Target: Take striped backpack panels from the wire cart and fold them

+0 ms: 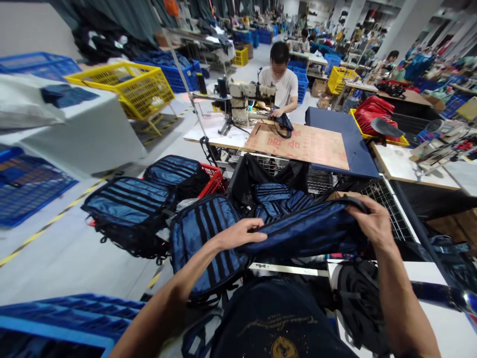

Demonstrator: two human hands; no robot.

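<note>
A dark blue backpack panel (313, 231) is stretched between my two hands, its long edge running along the top. My left hand (244, 233) grips its left end, thumb above and fingers partly hidden by the fabric. At the right end, my right hand (372, 219) is closed around the dark rim. Under my left forearm lies a blue backpack (204, 233) with black stripes. Behind the held panel, more blue striped pieces (278, 196) lie in a black-lined wire bin (244, 176).
Striped backpacks (130, 201) sit on a red crate (212, 181) to the left. Ahead, a co-worker (281, 82) sews at a machine (246, 97) on a table. A black bundle (357, 303) lies on the white surface at right; a blue crate (67, 323) stands lower left.
</note>
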